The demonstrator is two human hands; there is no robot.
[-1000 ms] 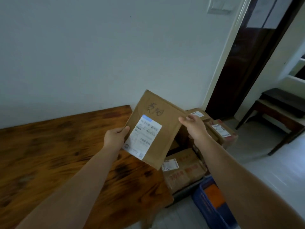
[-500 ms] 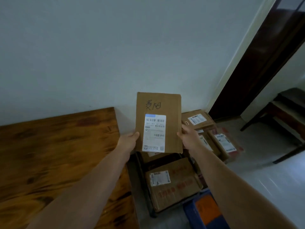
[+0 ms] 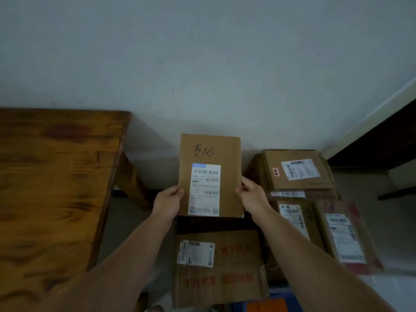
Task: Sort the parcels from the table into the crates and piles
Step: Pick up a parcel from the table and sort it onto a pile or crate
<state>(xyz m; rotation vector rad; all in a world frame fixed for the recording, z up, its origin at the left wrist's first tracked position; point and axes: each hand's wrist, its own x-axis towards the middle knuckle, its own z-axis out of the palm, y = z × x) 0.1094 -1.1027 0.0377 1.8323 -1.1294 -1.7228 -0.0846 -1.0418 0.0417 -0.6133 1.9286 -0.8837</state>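
Observation:
A flat brown cardboard parcel [image 3: 227, 154] with handwriting at its top and a white shipping label is held upright in front of me, to the right of the wooden table [image 3: 51, 181]. My left hand [image 3: 167, 202] grips its lower left edge. My right hand [image 3: 253, 195] grips its lower right edge. Directly below it lies a bigger cardboard box [image 3: 231, 266] with red print and a label, with a dark gap behind it.
A pile of labelled cardboard boxes [image 3: 299, 170] stands on the floor at the right against the wall, with more parcels [image 3: 342, 233] in front of it. A blue crate [image 3: 281, 296] shows at the bottom edge. A dark door [image 3: 382, 140] is at the far right.
The parcel has moved right, off the table and over the floor boxes, and turned from tilted to upright. The view has swung right and downward. Both hands keep their hold.

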